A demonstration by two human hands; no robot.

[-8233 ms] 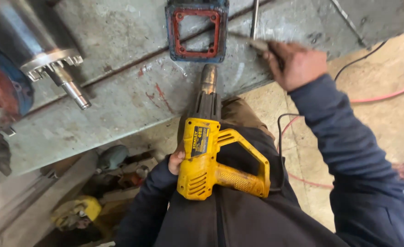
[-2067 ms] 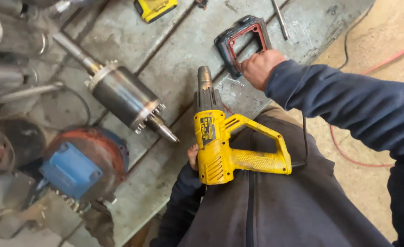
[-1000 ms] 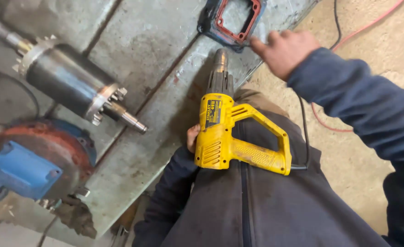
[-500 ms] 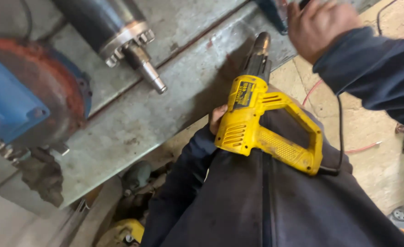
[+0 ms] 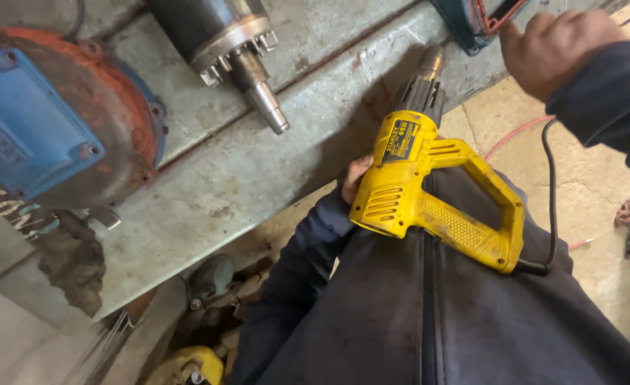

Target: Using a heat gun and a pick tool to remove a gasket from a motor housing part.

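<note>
Grey, stained metal forms the workbench [image 5: 258, 164], which runs aslant across the upper left of the view, with a pale concrete floor [image 5: 600, 178] to the right of it. Against the person's dark jacket, the left hand [image 5: 355, 178] reaches up from below and presses on the body of a yellow power drill [image 5: 429, 192]; only its fingertips show beside the housing, so the exact grip cannot be told. The drill lies tilted, its dark nose resting against the edge of the bench and its looped handle pointing down to the right, where a black cord [image 5: 549, 185] leaves it. At the upper right, the right hand [image 5: 554, 46] is loosely curled with the thumb out, just beside a dark blue frame with a red gasket [image 5: 482, 18] at the top edge; whether it touches the frame cannot be told. Farther left on the bench lies a steel motor with a bare shaft [image 5: 247, 57], and beyond it a rusty orange housing with a blue cover [image 5: 51, 121]. A red cable [image 5: 514, 135] crosses the floor.
</note>
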